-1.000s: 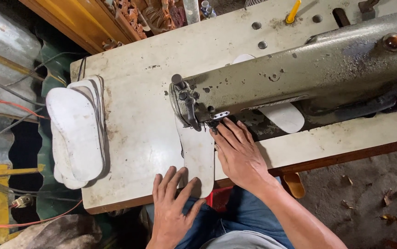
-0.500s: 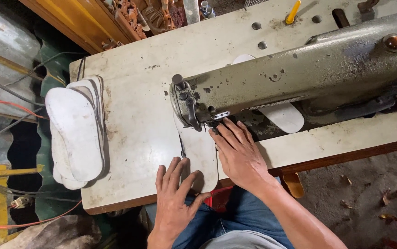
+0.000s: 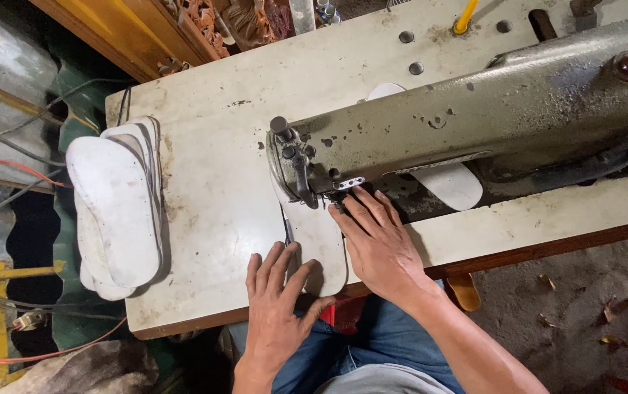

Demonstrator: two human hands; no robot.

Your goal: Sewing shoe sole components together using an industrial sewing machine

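A white sole-shaped piece (image 3: 319, 241) lies flat on the worn white table (image 3: 219, 197) under the head of a grey-green sewing machine (image 3: 474, 124). My left hand (image 3: 277, 306) rests flat on the near end of that piece, fingers spread. My right hand (image 3: 379, 244) presses on the piece's right edge, fingertips close to the needle area (image 3: 332, 201). Neither hand grips anything.
A stack of white sole-shaped pieces (image 3: 117, 208) sits at the table's left edge, partly overhanging. Another white piece (image 3: 449, 182) shows beneath the machine arm. Cables (image 3: 14, 160) hang at the left. Carved wood (image 3: 204, 22) stands beyond the table's far edge.
My left hand has slid forward along the table onto the near end of the white piece. My right hand stays by the needle area.
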